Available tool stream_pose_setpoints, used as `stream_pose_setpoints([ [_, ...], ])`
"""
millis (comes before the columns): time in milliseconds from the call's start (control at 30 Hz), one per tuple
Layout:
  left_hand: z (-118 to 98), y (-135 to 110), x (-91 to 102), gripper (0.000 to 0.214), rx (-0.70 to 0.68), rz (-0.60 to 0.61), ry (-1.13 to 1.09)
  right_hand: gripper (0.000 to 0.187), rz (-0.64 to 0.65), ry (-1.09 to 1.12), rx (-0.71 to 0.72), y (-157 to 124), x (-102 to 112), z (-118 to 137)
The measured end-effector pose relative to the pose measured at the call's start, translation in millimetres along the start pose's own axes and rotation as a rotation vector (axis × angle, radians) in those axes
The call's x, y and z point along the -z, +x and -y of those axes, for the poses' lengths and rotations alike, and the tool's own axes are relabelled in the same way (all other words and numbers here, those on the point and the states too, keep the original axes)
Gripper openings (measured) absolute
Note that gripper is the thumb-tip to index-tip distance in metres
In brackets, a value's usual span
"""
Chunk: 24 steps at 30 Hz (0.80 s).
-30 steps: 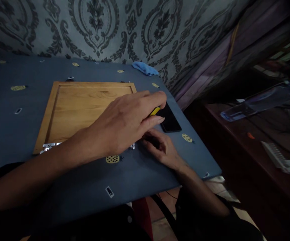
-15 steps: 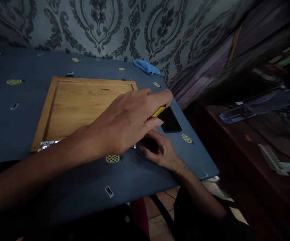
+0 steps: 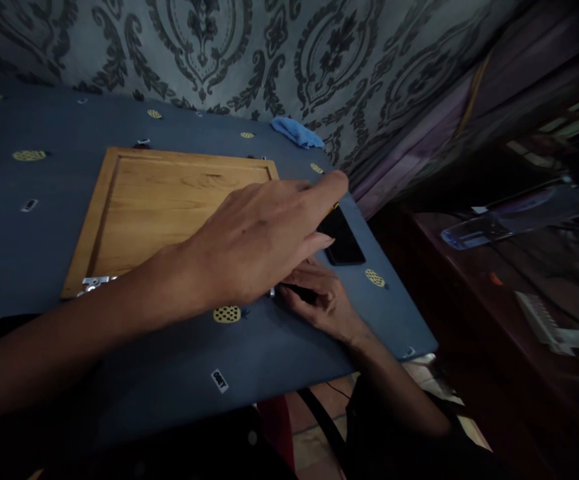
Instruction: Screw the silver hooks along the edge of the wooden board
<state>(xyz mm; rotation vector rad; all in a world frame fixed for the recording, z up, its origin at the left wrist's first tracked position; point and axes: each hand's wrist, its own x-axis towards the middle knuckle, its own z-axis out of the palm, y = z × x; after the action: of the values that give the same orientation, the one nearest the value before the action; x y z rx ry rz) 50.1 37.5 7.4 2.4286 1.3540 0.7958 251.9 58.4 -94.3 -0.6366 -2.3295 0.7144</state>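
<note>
My left hand point(image 3: 254, 233) reaches across the wooden panel, its fingers closed around a yellow-and-black screwdriver point(image 3: 335, 207). Only a sliver of the handle shows by the fingertips; the shaft is hidden. Just below, my right hand point(image 3: 317, 293) rests at the panel's near right corner, fingers curled, and what they pinch is out of sight. The framed wooden panel point(image 3: 164, 207), like a cabinet door, lies flat on the table. A metal hinge point(image 3: 94, 285) sits at its near left corner. Beside my right fingers, a bit of shiny metal point(image 3: 272, 292) peeks out.
A black phone point(image 3: 347, 240) lies right of my hands. At the back edge, a blue cloth point(image 3: 297, 133) is bunched against the patterned wall. The table point(image 3: 169, 360) has a dark blue pineapple-print cover. Beyond its right edge stands a dark red surface point(image 3: 494, 293) with clutter.
My left hand has turned around the screwdriver, and less of the yellow handle shows now. The right hand stays at the panel corner. The view has shifted slightly.
</note>
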Motion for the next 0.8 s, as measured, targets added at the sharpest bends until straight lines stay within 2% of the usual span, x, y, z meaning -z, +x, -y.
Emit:
stream_pose_setpoints([
  [200,3.6,-0.3,-3.0,0.015,-0.062,-0.04,0.008,0.024,-0.009,-0.036,0.066,-0.3,-0.7,-2.6],
  [400,7.8,3.1,-2.5,0.019,-0.023,-0.084,0.084,0.027,-0.024,-0.068,0.123,-1.0,-0.9,-5.0],
  [567,11.8,2.4,-3.5,0.019,-0.066,-0.099,0.072,0.026,-0.028,-0.07,0.138,-0.9,-1.1,-5.7],
  [800,10.4,2.2,4.4,0.019,-0.059,-0.015,0.018,0.025,-0.025,-0.084,0.122,-0.6,-0.8,-5.1],
])
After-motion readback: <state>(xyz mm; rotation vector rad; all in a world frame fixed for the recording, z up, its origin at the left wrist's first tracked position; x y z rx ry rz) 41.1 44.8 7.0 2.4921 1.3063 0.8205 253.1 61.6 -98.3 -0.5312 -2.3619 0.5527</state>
